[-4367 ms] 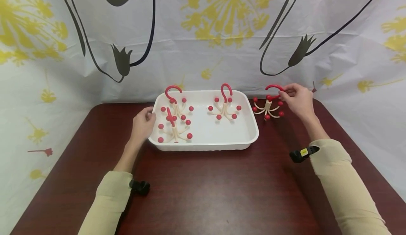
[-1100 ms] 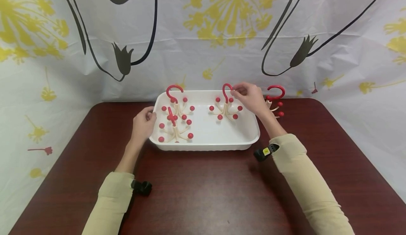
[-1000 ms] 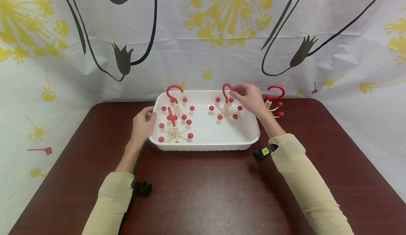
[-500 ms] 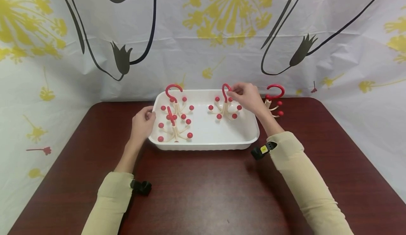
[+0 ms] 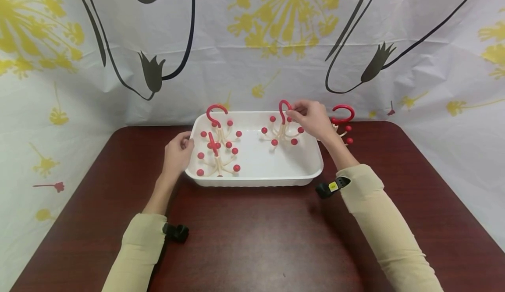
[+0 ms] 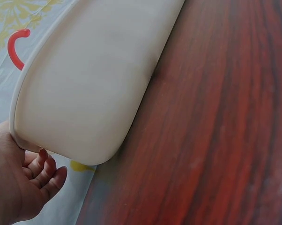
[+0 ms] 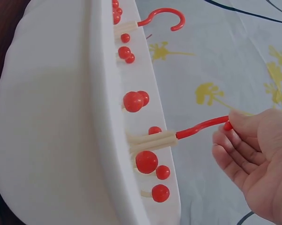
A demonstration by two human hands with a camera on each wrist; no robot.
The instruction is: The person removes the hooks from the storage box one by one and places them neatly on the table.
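A white tray (image 5: 252,181) stands on the table, its left end gripped at the rim by my left hand (image 5: 177,155). In the left wrist view, that hand (image 6: 12,180) has its fingers curled beneath the tray's rim. My right hand (image 5: 313,119) pinches the red hook of a cream multi-arm hanger (image 5: 282,127) over the tray's right half. Red balls tip its spread arms. The right wrist view shows thumb and forefinger at the end of the hook (image 7: 204,126), the hanger upright. Two similar hangers, a rear one (image 5: 219,134) and a front one (image 5: 217,162), sit in the tray's left half.
Another such hanger (image 5: 344,113) stands on the table just right of the tray, partly hidden behind my right wrist. A white patterned cloth (image 5: 252,73) hangs behind the dark red table (image 5: 252,239). Each sleeve cuff carries a small black wrist camera.
My right hand has left the hanger outside the tray, moved left and pinched the hook of the right hanger inside it. That hanger has just risen slightly. The left hand has stayed put.
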